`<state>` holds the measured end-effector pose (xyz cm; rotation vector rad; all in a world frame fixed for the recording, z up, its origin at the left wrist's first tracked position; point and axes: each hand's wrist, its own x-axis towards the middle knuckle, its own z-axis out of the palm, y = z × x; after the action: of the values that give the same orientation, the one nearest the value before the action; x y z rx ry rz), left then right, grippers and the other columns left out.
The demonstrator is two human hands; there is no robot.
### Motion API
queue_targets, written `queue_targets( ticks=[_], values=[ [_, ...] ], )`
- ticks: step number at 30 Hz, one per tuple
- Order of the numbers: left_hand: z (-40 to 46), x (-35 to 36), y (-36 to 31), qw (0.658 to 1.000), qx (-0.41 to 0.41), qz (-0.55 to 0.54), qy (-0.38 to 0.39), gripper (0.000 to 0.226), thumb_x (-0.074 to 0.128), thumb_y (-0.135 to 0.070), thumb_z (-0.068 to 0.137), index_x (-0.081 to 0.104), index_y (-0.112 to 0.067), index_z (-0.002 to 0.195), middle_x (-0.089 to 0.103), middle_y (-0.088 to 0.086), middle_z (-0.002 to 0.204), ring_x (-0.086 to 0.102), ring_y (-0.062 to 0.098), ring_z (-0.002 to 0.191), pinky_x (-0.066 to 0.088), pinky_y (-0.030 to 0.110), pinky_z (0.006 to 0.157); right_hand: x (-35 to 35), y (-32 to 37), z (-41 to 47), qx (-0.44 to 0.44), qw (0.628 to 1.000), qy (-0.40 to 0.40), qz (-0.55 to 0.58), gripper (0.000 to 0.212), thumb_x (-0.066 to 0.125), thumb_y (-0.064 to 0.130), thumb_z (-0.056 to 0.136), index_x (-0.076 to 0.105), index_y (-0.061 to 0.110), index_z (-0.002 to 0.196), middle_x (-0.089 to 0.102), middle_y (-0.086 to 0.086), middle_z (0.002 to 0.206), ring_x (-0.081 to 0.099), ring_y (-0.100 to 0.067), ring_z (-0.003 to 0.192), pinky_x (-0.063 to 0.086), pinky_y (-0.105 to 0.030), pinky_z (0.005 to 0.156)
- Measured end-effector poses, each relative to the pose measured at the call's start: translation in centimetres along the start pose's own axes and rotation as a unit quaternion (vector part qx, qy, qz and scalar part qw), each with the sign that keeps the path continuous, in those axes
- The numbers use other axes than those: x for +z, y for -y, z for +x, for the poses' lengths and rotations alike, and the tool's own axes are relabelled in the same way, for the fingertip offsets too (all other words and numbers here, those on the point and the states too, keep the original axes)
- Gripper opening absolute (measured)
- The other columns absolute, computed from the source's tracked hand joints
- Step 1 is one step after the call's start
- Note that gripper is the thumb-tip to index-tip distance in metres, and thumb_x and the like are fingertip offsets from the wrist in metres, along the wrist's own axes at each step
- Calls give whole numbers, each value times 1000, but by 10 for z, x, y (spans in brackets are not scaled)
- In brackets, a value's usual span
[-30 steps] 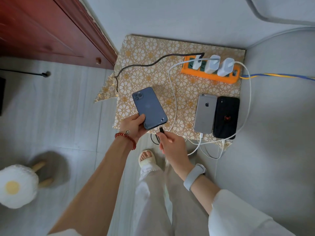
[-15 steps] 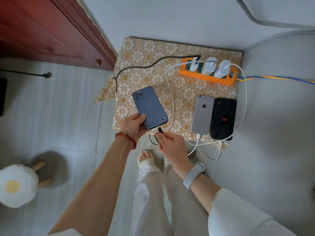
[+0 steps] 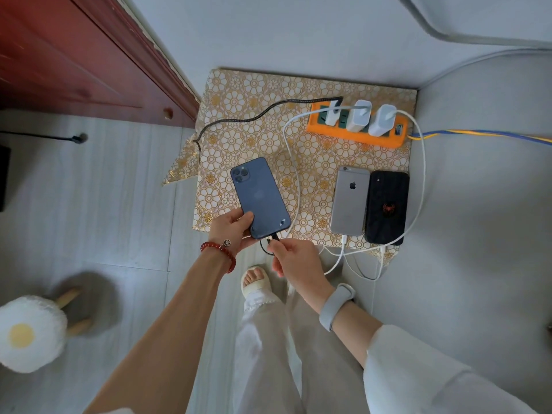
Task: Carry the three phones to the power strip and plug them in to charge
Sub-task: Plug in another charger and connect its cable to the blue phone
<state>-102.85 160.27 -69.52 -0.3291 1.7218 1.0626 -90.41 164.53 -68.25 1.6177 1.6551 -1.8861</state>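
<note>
Plug [image 3: 274, 238] now apparently in blue phone [image 3: 259, 197].

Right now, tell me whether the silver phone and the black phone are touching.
Touching. The head view shows the silver phone and the black phone lying side by side on the patterned cloth, long edges meeting with no cloth visible between them.

The black plug [image 3: 275, 238] in the right hand [image 3: 294, 258] now meets the bottom edge of the blue phone [image 3: 259, 197], where a second ago a small gap separated them; the left hand [image 3: 231, 231] holds the phone slightly lower.
</note>
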Motion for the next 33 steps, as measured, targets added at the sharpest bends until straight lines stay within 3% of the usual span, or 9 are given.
queue_targets(
  ticks=[3,7,10,14,18,22,25,29,33],
  values=[
    [4,-4,1,999,28,27,-17,16,46,-4,89,57,-12,98,61,9,100,61,25,86,59,24,57,-16,-4,8,-66,976,44,-202,32,46,36,88,62,28,61,65,7,67,58,-13,69,47,-33,71],
    [14,-12,6,992,46,114,-22,24,43,-5,90,57,-14,107,59,8,104,58,27,94,55,33,67,-46,-22,36,-219,810,39,-543,42,46,22,89,42,21,131,38,-2,144,31,-25,134,37,-45,101],
    [20,-14,11,981,48,185,-26,28,42,-7,90,57,-11,114,59,9,104,57,30,97,54,44,83,-62,-22,54,-269,738,92,-612,56,52,7,82,36,18,135,27,-7,150,17,-28,142,25,-53,109],
    [24,-2,15,970,62,231,-35,29,40,-10,90,56,-11,114,58,8,100,56,28,92,52,47,86,-80,-14,60,-323,651,69,-683,35,64,5,71,59,10,106,55,-11,124,39,-33,131,37,-53,100],
    [32,18,14,967,66,244,-30,29,39,-10,90,57,-10,112,57,8,97,54,26,87,50,42,83,-104,-17,60,-282,662,53,-692,39,51,7,80,49,8,119,45,-9,131,26,-32,136,26,-52,104],
    [38,33,14,959,67,269,-54,30,41,-9,89,54,-6,116,61,13,96,55,26,85,49,37,78,-113,-20,57,-272,688,39,-672,36,47,8,81,51,5,117,47,-9,129,33,-31,132,34,-49,100],
    [38,40,12,927,122,348,-74,37,47,-5,85,51,-11,122,61,16,109,57,31,92,42,29,71,-110,-21,59,-258,708,41,-657,37,48,11,82,48,6,119,45,-7,129,32,-29,131,38,-44,95],
    [39,43,13,880,147,448,-55,67,49,-1,83,24,-23,140,41,17,120,51,33,91,43,33,73,-106,-25,60,-239,732,41,-637,44,52,16,83,45,5,124,41,-9,134,26,-30,134,36,-42,100],
    [43,45,8,857,151,489,-53,67,52,-3,82,25,-24,139,39,19,119,51,35,92,48,40,79,-105,-28,58,-236,754,40,-612,50,55,22,83,42,4,128,35,-11,140,20,-31,138,31,-43,107]
  ],
)
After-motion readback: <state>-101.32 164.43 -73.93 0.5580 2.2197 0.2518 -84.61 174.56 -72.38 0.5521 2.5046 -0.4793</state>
